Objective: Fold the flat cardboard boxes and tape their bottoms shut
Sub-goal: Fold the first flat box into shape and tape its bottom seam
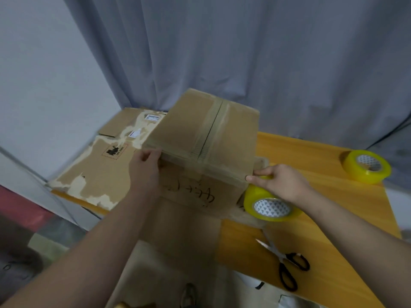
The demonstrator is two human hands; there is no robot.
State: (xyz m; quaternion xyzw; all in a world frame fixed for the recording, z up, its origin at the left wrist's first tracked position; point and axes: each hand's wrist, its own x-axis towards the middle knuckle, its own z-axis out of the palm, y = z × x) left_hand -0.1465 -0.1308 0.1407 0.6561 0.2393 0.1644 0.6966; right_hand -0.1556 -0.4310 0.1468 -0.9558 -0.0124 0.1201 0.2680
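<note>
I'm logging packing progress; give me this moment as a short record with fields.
box: on table, taped seam facing up
left hand: holds box's near left corner
right hand: grips tape roll at box's near right corner
spare roll: table's far right
scissors: on table, nearer than the rolls
flat cardboard: lying left of box

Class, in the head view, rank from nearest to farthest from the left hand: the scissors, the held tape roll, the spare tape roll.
1. Held tape roll, under the right hand.
2. Scissors, near right.
3. Spare tape roll, far right.
</note>
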